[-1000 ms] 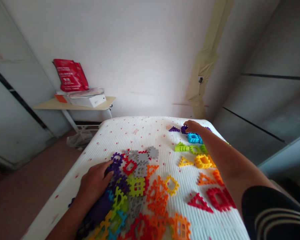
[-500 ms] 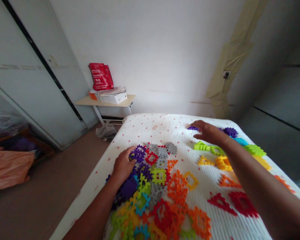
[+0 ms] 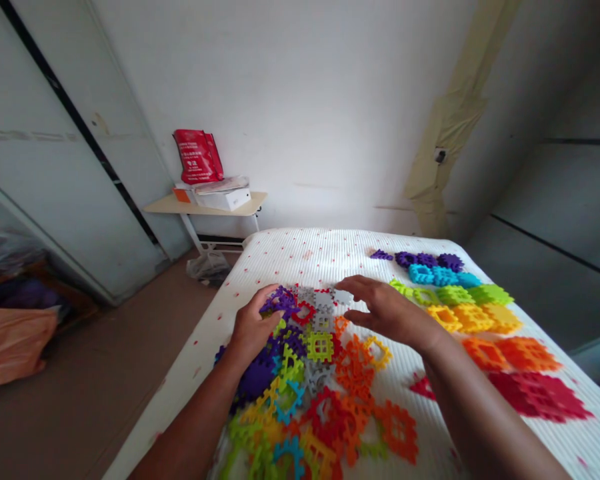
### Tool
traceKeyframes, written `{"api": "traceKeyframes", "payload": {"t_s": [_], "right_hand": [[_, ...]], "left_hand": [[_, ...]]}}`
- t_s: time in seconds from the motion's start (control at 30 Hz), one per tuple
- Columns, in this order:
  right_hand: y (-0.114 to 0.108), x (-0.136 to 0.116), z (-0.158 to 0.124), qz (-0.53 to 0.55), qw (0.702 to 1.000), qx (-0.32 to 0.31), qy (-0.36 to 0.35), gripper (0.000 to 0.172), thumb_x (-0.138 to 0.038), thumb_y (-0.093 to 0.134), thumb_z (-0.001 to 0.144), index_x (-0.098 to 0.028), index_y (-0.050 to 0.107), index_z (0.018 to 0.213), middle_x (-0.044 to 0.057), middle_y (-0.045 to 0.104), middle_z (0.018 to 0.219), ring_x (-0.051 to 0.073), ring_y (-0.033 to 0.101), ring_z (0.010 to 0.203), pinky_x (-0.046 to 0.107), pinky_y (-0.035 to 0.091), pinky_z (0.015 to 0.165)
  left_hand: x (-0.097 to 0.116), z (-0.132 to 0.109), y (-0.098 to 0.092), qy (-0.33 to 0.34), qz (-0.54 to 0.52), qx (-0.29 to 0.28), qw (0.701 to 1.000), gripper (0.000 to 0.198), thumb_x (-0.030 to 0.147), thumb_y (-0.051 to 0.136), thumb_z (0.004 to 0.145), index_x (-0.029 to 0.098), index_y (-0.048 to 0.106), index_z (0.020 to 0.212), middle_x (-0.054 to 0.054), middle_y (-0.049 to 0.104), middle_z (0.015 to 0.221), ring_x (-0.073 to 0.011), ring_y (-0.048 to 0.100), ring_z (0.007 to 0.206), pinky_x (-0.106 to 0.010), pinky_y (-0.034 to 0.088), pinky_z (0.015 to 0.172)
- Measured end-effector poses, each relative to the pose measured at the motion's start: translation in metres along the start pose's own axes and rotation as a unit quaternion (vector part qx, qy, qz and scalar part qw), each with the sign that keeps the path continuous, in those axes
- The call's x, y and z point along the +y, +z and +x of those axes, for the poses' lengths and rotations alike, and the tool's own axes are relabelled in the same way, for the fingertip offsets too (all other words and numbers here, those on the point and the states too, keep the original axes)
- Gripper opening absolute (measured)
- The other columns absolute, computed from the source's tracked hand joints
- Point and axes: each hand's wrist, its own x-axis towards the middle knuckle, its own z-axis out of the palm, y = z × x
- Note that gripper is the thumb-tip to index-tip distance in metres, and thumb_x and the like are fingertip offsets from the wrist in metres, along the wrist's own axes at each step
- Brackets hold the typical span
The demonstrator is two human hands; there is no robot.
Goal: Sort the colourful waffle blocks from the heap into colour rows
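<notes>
My left hand (image 3: 253, 325) is at the left of a mixed pile of toothed plastic building pieces, its thumb and fingers around a purple building piece (image 3: 282, 300). Across from it, my right hand (image 3: 387, 310) hovers beside a light grey piece (image 3: 343, 297) with thumb and fingers apart, holding nothing I can see. Below both hands the pile holds a lime window-shaped piece (image 3: 320, 347), orange pieces (image 3: 355, 367), red pieces (image 3: 327, 413) and a blue gear-like piece (image 3: 290, 402).
Rows sorted by colour lie at the right of the white quilted bed (image 3: 315, 250): purple (image 3: 427, 259), blue (image 3: 443, 276), lime (image 3: 490, 294), yellow (image 3: 473, 318), orange (image 3: 530, 353), red (image 3: 545, 395). Behind, a small table (image 3: 205, 208) carries boxes and a red bag (image 3: 197, 155).
My right hand has moved from the purple row at the far right back toward the pile, leaving a purple piece at that row's left end. My left hand stays at the purple pieces.
</notes>
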Motion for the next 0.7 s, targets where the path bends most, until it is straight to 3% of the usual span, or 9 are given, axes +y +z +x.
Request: {"api": "traceKeyframes", "payload": {"t_s": [0.27,0.4,0.47,0.57,0.7], "right_hand": [[0.029,-0.009,0.005,0.024,1.000,0.013,0.008,0.031,-0.017,0.051,0.081,-0.020,0.060,0.110,0.005,0.066,0.094,0.013,0.061,0.074,0.024,0.045,0.068],[0.030,-0.002,0.003,-0.016,0.999,0.009,0.040,0.033,-0.018,0.051,0.080,-0.018,0.060,0.112,0.007,0.066,0.099,0.013,0.061,0.074,0.024,0.045,0.066],[0.028,0.000,0.002,-0.025,0.999,0.006,0.043,0.033,-0.018,0.050,0.080,-0.017,0.060,0.112,0.008,0.066,0.100,0.014,0.061,0.073,0.024,0.045,0.066],[0.026,0.003,0.001,-0.029,0.999,0.009,0.042,0.033,-0.017,0.049,0.080,-0.018,0.060,0.112,0.007,0.067,0.098,0.014,0.062,0.075,0.025,0.045,0.068],[0.022,0.005,0.000,-0.034,0.998,0.017,0.047,0.033,-0.016,0.049,0.080,-0.019,0.061,0.110,0.006,0.068,0.097,0.015,0.063,0.076,0.025,0.045,0.069]], "left_hand": [[0.007,-0.010,0.002,0.074,0.001,-0.082,0.994,0.044,0.023,0.054,0.074,0.022,0.053,0.117,-0.003,0.061,0.117,-0.0175,0.057,0.107,-0.032,0.041,0.096],[0.018,-0.017,0.004,0.091,0.021,-0.176,0.980,0.054,0.023,0.059,0.070,0.024,0.050,0.123,-0.004,0.062,0.117,-0.0189,0.057,0.106,-0.033,0.042,0.094],[0.020,-0.016,0.005,0.098,0.040,-0.190,0.976,0.053,0.023,0.058,0.071,0.023,0.050,0.123,-0.005,0.065,0.110,-0.0181,0.060,0.101,-0.031,0.044,0.091],[0.012,-0.007,0.000,0.075,0.071,-0.110,0.989,0.038,0.026,0.048,0.078,0.020,0.057,0.113,-0.005,0.068,0.103,-0.0164,0.062,0.094,-0.029,0.047,0.086],[-0.010,0.010,-0.019,0.025,0.161,0.014,0.986,0.033,0.030,0.042,0.079,0.017,0.063,0.101,-0.006,0.069,0.097,-0.0177,0.063,0.088,-0.029,0.049,0.080]]}}
